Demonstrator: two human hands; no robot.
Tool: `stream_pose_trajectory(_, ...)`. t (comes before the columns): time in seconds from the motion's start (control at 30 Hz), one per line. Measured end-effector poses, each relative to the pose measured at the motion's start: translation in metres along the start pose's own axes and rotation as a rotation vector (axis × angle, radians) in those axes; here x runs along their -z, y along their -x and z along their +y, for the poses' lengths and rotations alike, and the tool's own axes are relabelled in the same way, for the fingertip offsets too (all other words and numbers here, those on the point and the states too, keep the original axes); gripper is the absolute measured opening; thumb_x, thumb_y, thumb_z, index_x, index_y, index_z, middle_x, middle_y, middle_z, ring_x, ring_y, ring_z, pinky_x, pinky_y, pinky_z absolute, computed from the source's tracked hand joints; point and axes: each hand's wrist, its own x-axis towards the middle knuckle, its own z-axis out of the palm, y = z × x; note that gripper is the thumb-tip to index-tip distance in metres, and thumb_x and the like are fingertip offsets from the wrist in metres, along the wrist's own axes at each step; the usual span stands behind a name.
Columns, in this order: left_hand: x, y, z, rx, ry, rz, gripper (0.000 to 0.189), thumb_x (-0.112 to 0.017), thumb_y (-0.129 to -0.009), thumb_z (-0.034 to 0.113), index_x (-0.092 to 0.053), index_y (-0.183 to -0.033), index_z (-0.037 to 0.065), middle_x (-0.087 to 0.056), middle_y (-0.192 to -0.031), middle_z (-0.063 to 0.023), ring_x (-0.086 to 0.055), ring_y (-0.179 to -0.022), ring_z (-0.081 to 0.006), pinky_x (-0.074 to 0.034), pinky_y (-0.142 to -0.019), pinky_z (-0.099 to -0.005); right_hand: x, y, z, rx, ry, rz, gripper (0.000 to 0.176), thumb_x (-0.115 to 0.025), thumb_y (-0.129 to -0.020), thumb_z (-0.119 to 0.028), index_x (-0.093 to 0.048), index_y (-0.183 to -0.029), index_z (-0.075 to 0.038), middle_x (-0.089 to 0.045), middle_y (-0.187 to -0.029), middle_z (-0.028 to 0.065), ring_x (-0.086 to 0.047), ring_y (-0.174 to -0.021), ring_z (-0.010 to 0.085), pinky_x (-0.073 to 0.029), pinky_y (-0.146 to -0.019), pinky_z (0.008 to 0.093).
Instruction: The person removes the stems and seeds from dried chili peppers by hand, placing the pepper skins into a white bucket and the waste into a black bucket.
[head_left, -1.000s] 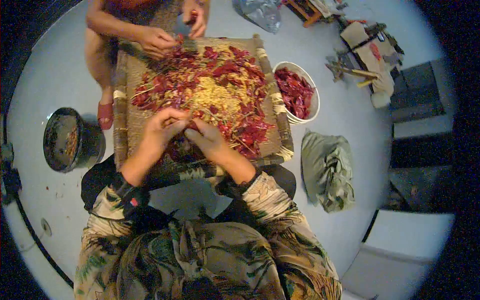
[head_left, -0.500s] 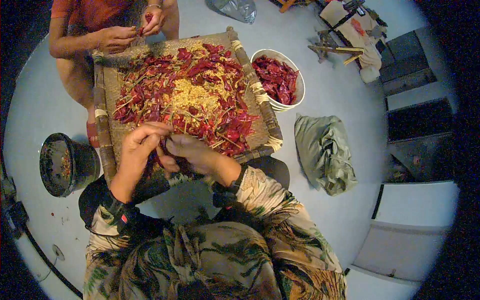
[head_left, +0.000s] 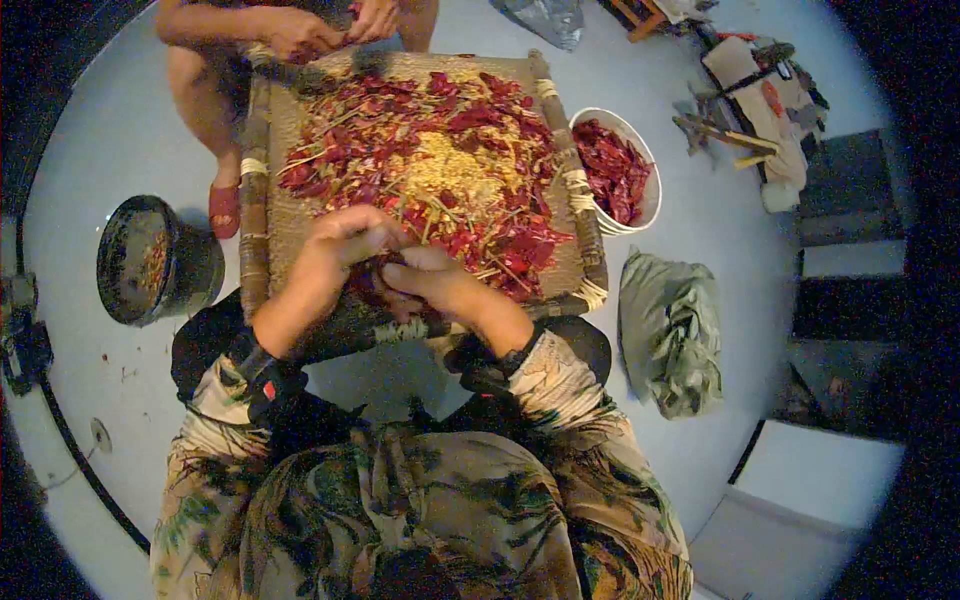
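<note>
My left hand [head_left: 340, 250] and my right hand [head_left: 440, 283] are close together over the near edge of a woven tray with a wooden frame [head_left: 256, 215]. Both are closed, fingers curled around a dark red dried chili pepper [head_left: 372, 280] between them. The fingers partly hide the pepper. Spread over the tray just beyond are split red dried chilies [head_left: 525, 245] and thin stems. A heap of yellow seeds [head_left: 450, 168] lies in the middle.
Across the tray, a co-worker's hands [head_left: 325, 32] meet over its far edge. To the right are a white bucket [head_left: 655, 195] of red chilies and a greenish bag [head_left: 672, 335]. A black bucket [head_left: 195, 270] with bits inside stands left. A power strip and cable lie far left.
The view has shifted, so the tray and buckets appear further right. My right hand, blurred before, has come down and now pinches clearly beside the left. The co-worker's hands stay together.
</note>
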Motion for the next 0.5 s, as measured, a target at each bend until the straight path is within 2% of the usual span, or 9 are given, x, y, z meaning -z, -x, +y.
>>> stream_pose_trajectory(0.03, 0.002, -0.003, -0.008, -0.03, 0.134, -0.038, 0.016, -0.05, -0.088, 0.013, -0.06, -0.084, 0.001, -0.062, -0.084, -0.0047, -0.056, -0.081, -0.0133, -0.044, -0.076, -0.0263, -0.004, 0.002, -0.012, -0.033, 0.169, 0.012, 0.025, -0.053, -0.089, -0.031, -0.057, -0.092, -0.006, -0.058, -0.076, 0.0025, -0.053, -0.065, 0.0118, -0.045, -0.059, 0.0283)
stream_pose_trajectory(0.07, 0.006, -0.001, -0.012, 0.045, 0.216, -0.01, 0.017, -0.05, -0.088, 0.015, -0.06, -0.085, 0.001, -0.062, -0.084, -0.0052, -0.057, -0.081, -0.0137, -0.044, -0.075, -0.0265, -0.005, 0.004, -0.02, -0.063, 0.339, 0.028, 0.026, -0.054, -0.089, -0.03, -0.057, -0.096, -0.005, -0.059, -0.078, 0.0036, -0.055, -0.067, 0.0129, -0.046, -0.061, 0.0286)
stream_pose_trajectory(0.13, 0.003, 0.002, -0.004, 0.192, 0.384, 0.046, 0.019, -0.05, -0.09, 0.017, -0.06, -0.085, 0.001, -0.062, -0.085, -0.0062, -0.058, -0.081, -0.0144, -0.045, -0.073, -0.0271, -0.01, 0.008, -0.019, 0.029, 0.213, 0.033, 0.024, -0.054, -0.089, -0.025, -0.057, -0.101, -0.004, -0.058, -0.081, 0.0039, -0.055, -0.073, 0.0136, -0.045, -0.066, 0.0278)
stream_pose_trajectory(0.17, 0.006, 0.001, -0.006, 0.164, 0.436, 0.011, 0.02, -0.051, -0.09, 0.018, -0.06, -0.086, 0.001, -0.063, -0.086, -0.0074, -0.059, -0.081, -0.0156, -0.046, -0.074, -0.0281, -0.013, 0.007, -0.018, 0.044, 0.177, 0.078, 0.021, -0.053, -0.09, -0.024, -0.057, -0.096, -0.004, -0.056, -0.075, 0.0018, -0.053, -0.068, 0.0111, -0.044, -0.061, 0.0256)
stream_pose_trajectory(0.23, 0.011, -0.005, -0.013, 0.106, 0.538, -0.07, 0.021, -0.051, -0.09, 0.021, -0.059, -0.087, 0.002, -0.063, -0.089, -0.0096, -0.06, -0.083, -0.0181, -0.048, -0.076, -0.0302, -0.009, 0.006, -0.016, 0.082, 0.185, 0.11, 0.018, -0.051, -0.091, -0.02, -0.056, -0.096, -0.004, -0.055, -0.074, 0.0006, -0.053, -0.065, 0.0095, -0.043, -0.059, 0.0241)
stream_pose_trajectory(0.33, 0.018, -0.01, -0.015, -0.044, 0.717, -0.024, 0.019, -0.051, -0.09, 0.021, -0.058, -0.089, 0.003, -0.062, -0.096, -0.0133, -0.061, -0.089, -0.0226, -0.049, -0.081, -0.0354, -0.005, 0.005, -0.015, 0.147, 0.173, 0.162, 0.016, -0.05, -0.091, -0.017, -0.055, -0.097, -0.003, -0.056, -0.076, 0.0005, -0.053, -0.065, 0.009, -0.043, -0.058, 0.0231)
stream_pose_trajectory(0.43, 0.022, -0.011, -0.003, -0.037, 0.696, 0.165, 0.016, -0.055, -0.086, 0.019, -0.053, -0.088, 0.004, -0.059, -0.103, -0.015, -0.06, -0.095, -0.0265, -0.047, -0.089, -0.0413, 0.003, 0.001, -0.005, 0.182, 0.111, 0.142, 0.016, -0.052, -0.09, -0.015, -0.055, -0.1, -0.002, -0.059, -0.082, 0.0024, -0.056, -0.071, 0.0093, -0.045, -0.063, 0.0235)
stream_pose_trajectory(0.5, 0.024, -0.012, -0.006, -0.038, 0.709, 0.185, 0.017, -0.055, -0.087, 0.019, -0.052, -0.094, 0.004, -0.058, -0.106, -0.0158, -0.06, -0.095, -0.0269, -0.048, -0.088, -0.042, 0.006, 0.002, -0.003, 0.233, 0.251, 0.288, 0.027, -0.057, -0.087, -0.018, -0.055, -0.107, -0.001, -0.061, -0.087, 0.0077, -0.057, -0.082, 0.0148, -0.045, -0.074, 0.028)
